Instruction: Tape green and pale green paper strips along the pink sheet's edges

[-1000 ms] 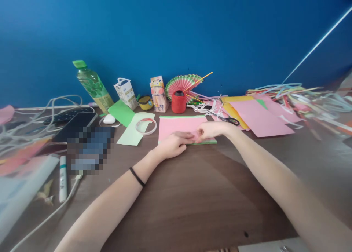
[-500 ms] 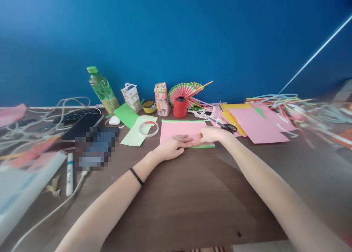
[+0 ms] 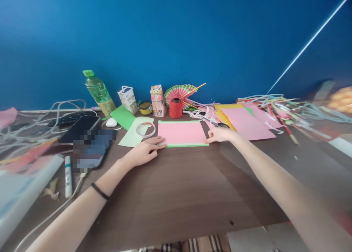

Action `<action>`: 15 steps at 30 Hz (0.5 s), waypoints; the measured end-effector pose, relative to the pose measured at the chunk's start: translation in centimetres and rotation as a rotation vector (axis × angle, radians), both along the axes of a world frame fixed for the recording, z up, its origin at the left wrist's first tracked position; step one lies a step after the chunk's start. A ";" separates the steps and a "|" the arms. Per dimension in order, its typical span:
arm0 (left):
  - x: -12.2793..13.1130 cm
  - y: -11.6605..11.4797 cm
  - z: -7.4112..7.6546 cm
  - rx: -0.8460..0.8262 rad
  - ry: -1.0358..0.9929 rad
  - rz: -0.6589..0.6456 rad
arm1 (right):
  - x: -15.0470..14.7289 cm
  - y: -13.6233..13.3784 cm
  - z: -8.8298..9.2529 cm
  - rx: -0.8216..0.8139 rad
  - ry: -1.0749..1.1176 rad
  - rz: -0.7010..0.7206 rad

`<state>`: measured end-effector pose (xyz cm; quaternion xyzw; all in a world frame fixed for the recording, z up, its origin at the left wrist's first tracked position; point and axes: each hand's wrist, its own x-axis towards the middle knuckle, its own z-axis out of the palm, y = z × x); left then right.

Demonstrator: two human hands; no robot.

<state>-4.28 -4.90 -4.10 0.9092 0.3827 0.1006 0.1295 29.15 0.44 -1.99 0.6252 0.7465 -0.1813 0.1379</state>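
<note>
A pink sheet of paper (image 3: 181,132) with green strips along its far and near edges lies flat on the table. My left hand (image 3: 145,150) rests at its near left corner, fingers stretched out and tips on the paper. At the near right corner is my right hand (image 3: 220,134), its fingers curled together and pinching at the paper's edge. A roll of tape (image 3: 154,130) lies left of the sheet on pale green paper (image 3: 132,135). Black-handled scissors (image 3: 222,125) lie just behind my right hand, partly hidden.
Along the blue wall stand a green bottle (image 3: 97,92), small cartons (image 3: 158,103), a red spool (image 3: 176,109) and a paper fan (image 3: 178,92). Pink and yellow sheets (image 3: 247,123) lie to the right. Phones (image 3: 79,129), cables and a marker (image 3: 68,176) are at left.
My hands, which were close together at the sheet's near edge, have moved apart: the left to the left corner, the right to the right corner. More of the pink sheet shows.
</note>
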 end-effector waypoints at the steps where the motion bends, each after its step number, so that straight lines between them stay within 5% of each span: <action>1: -0.4 -0.2 0.1 0.004 0.004 0.023 | 0.1 0.0 0.0 -0.017 0.016 -0.008; 6: -1.4 -0.6 0.4 0.053 0.012 0.125 | 0.4 0.5 0.4 -0.181 0.166 -0.038; 8: -1.0 -0.5 1.2 0.082 -0.017 0.163 | -0.2 0.8 0.6 -0.073 0.221 -0.040; 11: 1.0 -1.1 4.2 0.077 -0.207 0.255 | -2.6 1.1 0.4 0.385 0.269 0.009; 15: 4.2 -4.9 9.9 -0.145 -0.580 0.231 | -7.1 1.4 -1.4 0.525 0.292 0.117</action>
